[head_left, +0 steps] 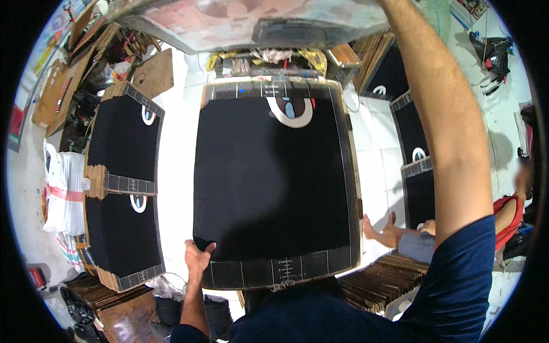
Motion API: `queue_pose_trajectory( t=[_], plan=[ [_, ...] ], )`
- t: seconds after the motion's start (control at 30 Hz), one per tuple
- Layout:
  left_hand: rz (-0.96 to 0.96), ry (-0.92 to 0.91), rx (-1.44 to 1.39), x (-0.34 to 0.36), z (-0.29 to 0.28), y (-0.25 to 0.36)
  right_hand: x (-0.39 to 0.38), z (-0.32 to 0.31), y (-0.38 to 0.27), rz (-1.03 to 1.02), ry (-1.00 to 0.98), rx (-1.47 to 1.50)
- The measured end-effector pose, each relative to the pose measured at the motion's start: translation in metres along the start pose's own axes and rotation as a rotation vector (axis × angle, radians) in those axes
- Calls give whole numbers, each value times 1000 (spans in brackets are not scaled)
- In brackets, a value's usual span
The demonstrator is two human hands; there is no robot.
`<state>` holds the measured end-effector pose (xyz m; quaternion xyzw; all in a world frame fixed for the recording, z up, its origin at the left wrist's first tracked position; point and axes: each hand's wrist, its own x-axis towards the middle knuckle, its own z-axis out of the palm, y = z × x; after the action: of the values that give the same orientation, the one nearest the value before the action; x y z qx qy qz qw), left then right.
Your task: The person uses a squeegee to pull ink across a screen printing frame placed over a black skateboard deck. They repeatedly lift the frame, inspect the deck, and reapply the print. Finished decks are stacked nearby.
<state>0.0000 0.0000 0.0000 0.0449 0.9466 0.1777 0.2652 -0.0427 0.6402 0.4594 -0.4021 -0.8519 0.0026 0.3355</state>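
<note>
A black cloth panel (269, 177) lies spread on a dark board (240, 274) marked with white lines. Near its far edge sits a rounded white, brown and blue print (291, 110). My left hand (198, 255) is closed at the cloth's near left corner, thumb over the fabric and the other fingers partly hidden at the edge. Up the right side stretches my right forearm, its hand beyond the top of the picture. A large framed panel (274, 23), stained pink and grey, is raised above the board's far end.
Boards with black cloth and similar prints stand in rows at left (123, 234) and right (420, 194). A white sack (64, 194) leans at far left. Stacked boards (389, 280) lie near right. Another person (509, 220) in red sits at right, legs stretched toward my board.
</note>
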Motion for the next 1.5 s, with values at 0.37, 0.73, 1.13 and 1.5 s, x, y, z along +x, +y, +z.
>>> queue_pose_trajectory(
  t=[0.37, 0.73, 1.13, 1.5],
  plan=[
    [175, 193, -73, 16, -20, 56, -114, -10, 15, 1, -78, 43],
    [-300, -136, -1481, 42, -23, 177, -418, 119, 112, 25, -389, 331],
    [101, 653, -518, 78, 73, 114, -181, 358, 139, -455, -492, -32],
    [-26, 835, -328, 87, 92, 117, -207, 356, 139, -482, -212, 87]
  ],
)
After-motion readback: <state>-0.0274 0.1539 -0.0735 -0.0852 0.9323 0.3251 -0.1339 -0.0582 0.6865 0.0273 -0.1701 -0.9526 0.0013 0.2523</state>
